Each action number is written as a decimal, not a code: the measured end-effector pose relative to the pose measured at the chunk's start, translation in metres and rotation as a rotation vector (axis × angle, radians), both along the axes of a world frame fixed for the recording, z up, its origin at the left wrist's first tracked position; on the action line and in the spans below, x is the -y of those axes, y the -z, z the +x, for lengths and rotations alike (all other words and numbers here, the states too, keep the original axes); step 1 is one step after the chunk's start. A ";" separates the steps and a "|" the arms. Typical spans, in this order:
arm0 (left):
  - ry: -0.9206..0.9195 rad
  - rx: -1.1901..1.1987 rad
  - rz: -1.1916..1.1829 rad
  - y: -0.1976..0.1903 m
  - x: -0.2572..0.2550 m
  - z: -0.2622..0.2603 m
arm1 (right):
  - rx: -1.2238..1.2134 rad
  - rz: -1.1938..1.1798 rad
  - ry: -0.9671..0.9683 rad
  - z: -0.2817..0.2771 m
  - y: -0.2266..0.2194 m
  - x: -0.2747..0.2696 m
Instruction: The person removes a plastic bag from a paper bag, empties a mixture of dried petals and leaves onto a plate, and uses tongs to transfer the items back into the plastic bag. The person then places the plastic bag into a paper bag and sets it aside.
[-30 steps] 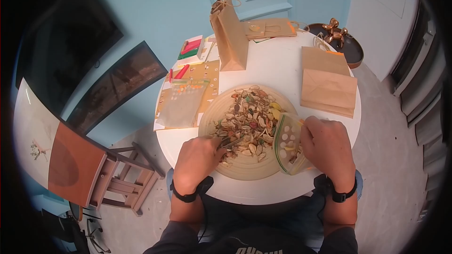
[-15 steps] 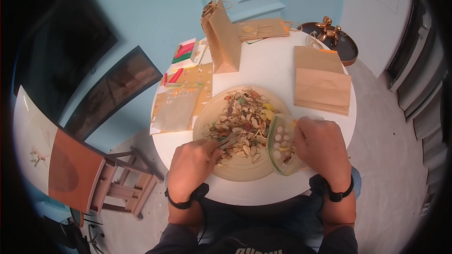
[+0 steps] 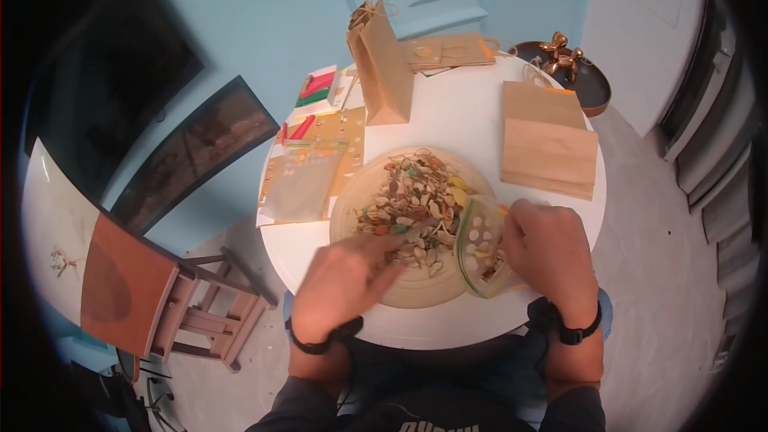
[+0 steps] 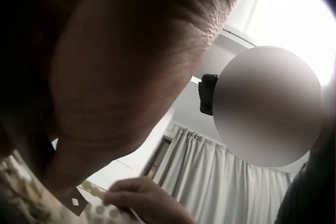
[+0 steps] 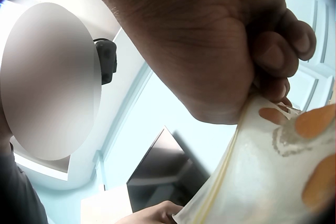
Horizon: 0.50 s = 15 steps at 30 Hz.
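In the head view a round tan plate (image 3: 352,272) carries a heap of dried potpourri (image 3: 424,208) with brown, green and yellow pieces. My left hand (image 3: 342,282), blurred, is over the plate's near left side, holding metal tongs (image 4: 75,203) whose flat end with a diamond-shaped hole shows in the left wrist view. From the head, the tongs are mostly lost in blur over the heap. My right hand (image 3: 550,248) grips a clear zip bag (image 3: 480,232) with white dots by its right side. The bag's green-edged mouth faces left above the plate, and some potpourri lies inside it.
A tall brown paper bag (image 3: 384,72) stands behind the plate. Folded paper bags (image 3: 549,148) lie at right, others (image 3: 452,50) at the back. On the left are another zip bag (image 3: 300,184), red sticks (image 3: 302,128) and a small box (image 3: 318,88). The round white table (image 3: 456,112) holds all these.
My left hand has shifted slightly right over the plate and spread its fingers more, blurring with motion. The right hand and zip bag stay almost in place; the whole head view has swayed a little.
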<state>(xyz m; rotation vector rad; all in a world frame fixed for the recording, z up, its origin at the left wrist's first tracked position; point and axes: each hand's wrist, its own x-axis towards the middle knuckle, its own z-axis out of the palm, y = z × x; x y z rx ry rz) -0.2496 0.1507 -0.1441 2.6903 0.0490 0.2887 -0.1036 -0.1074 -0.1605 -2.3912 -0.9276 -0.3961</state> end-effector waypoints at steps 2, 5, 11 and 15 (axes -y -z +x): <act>-0.148 -0.019 0.055 0.003 -0.021 -0.002 | 0.000 0.002 0.003 0.001 0.001 0.001; -0.330 -0.071 0.197 0.020 -0.056 0.000 | 0.005 -0.009 0.005 0.000 0.001 0.000; -0.291 -0.277 0.141 0.025 -0.070 0.017 | 0.017 -0.016 -0.009 0.001 0.003 -0.005; -0.121 -0.331 0.070 0.016 -0.049 0.021 | 0.014 -0.015 -0.017 0.001 0.003 -0.006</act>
